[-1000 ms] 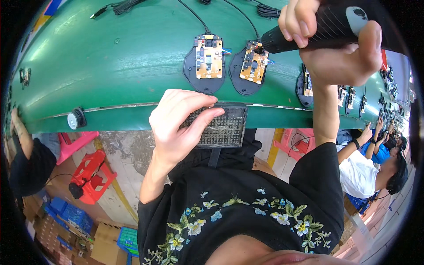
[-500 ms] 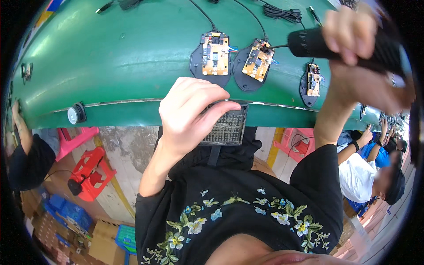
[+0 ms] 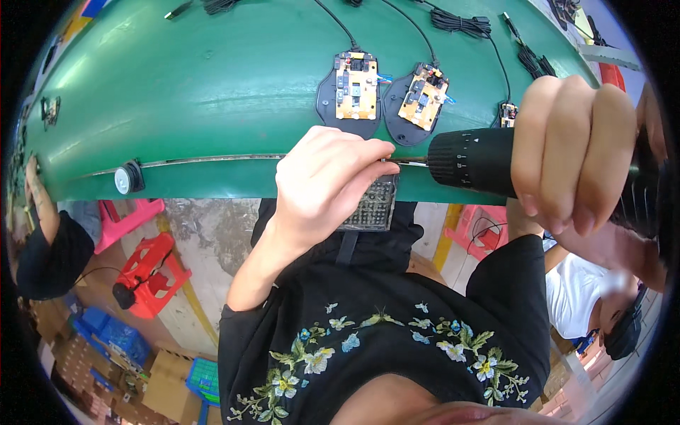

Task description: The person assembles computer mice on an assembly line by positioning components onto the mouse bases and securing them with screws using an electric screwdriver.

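Observation:
My right hand (image 3: 574, 152) is wrapped round a black electric screwdriver (image 3: 467, 163), held level with its bit pointing left. The bit (image 3: 412, 162) reaches the pinched thumb and forefinger of my left hand (image 3: 315, 173). What those fingertips hold is too small to make out. Below them a dark gridded tray (image 3: 374, 207) juts from the table's front edge, partly covered by my left hand. Just beyond lie two opened computer mice, black bases with orange circuit boards: the left mouse (image 3: 356, 88) and the right mouse (image 3: 423, 99). A third board (image 3: 508, 113) is mostly hidden behind my right hand.
Coiled black cables (image 3: 460, 25) lie at the back of the green table (image 3: 234, 92). A small round silver-faced part (image 3: 124, 178) sits near the front edge at left. Red stools (image 3: 149, 276) stand below. Other people sit at far left and right.
The screwdriver has come down and toward me, from the right mouse's board to my left fingertips. My left thumb and forefinger have closed nearer together around the bit's tip.

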Action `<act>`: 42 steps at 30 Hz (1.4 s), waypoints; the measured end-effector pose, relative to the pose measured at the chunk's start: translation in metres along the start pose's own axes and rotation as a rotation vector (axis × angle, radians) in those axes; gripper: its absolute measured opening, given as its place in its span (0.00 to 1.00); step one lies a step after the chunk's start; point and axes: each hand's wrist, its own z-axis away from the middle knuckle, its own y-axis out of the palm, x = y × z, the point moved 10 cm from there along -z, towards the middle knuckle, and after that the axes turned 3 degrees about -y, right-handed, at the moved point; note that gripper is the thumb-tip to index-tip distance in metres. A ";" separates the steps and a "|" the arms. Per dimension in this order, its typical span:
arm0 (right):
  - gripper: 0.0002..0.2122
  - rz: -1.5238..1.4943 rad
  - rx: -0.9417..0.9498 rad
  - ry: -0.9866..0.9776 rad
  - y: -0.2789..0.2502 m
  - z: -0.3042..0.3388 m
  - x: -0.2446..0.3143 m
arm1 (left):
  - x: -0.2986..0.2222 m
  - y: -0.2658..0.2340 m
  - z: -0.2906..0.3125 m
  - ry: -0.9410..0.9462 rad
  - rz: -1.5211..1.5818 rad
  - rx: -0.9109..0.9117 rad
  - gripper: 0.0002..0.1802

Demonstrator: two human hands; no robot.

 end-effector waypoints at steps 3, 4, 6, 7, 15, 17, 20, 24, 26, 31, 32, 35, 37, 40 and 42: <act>0.02 -0.005 -0.142 -0.084 -0.007 0.000 0.007 | -0.002 -0.001 0.001 0.005 0.015 -0.012 0.16; 0.02 -0.001 -0.107 -0.090 -0.006 0.001 0.006 | -0.002 -0.001 0.001 0.005 0.017 -0.017 0.15; 0.02 0.003 -0.072 -0.095 -0.005 0.000 0.005 | -0.001 -0.001 0.002 0.002 0.018 -0.022 0.15; 0.02 0.007 -0.067 -0.093 -0.004 0.000 0.005 | -0.001 -0.001 0.003 -0.001 0.020 -0.025 0.16; 0.03 0.024 -0.031 -0.076 0.001 -0.004 0.001 | -0.003 0.000 0.002 0.001 0.031 0.012 0.14; 0.02 0.013 -0.010 -0.060 0.004 -0.004 -0.001 | -0.004 0.002 0.002 0.009 0.040 0.024 0.14; 0.01 -0.028 0.023 -0.032 0.008 -0.009 -0.005 | -0.002 0.002 0.005 -0.020 0.064 0.037 0.14; 0.02 -0.070 0.061 0.011 0.012 -0.014 -0.007 | 0.019 0.007 0.016 -0.214 0.340 0.043 0.14; 0.02 -0.096 0.092 0.038 0.014 -0.016 -0.009 | 0.023 0.008 0.018 -0.265 0.447 0.050 0.14; 0.04 -0.168 0.173 0.144 0.020 -0.023 -0.015 | 0.031 0.021 0.029 -0.465 0.760 0.070 0.16; 0.04 -0.185 0.193 0.166 0.021 -0.025 -0.017 | 0.031 0.019 0.030 -0.467 0.756 0.066 0.16; 0.05 -0.181 0.221 0.193 0.018 -0.030 -0.016 | 0.033 0.021 0.032 -0.489 0.761 0.196 0.18; 0.04 -0.098 0.224 0.161 0.013 -0.027 -0.009 | 0.019 -0.003 0.014 -0.202 0.314 0.159 0.22; 0.05 -0.057 0.176 0.118 -0.006 -0.005 0.001 | 0.024 -0.046 0.020 -0.246 0.058 0.061 0.24; 0.05 -0.015 0.093 0.053 -0.024 0.010 0.010 | 0.023 -0.061 0.028 -0.260 -0.038 0.032 0.23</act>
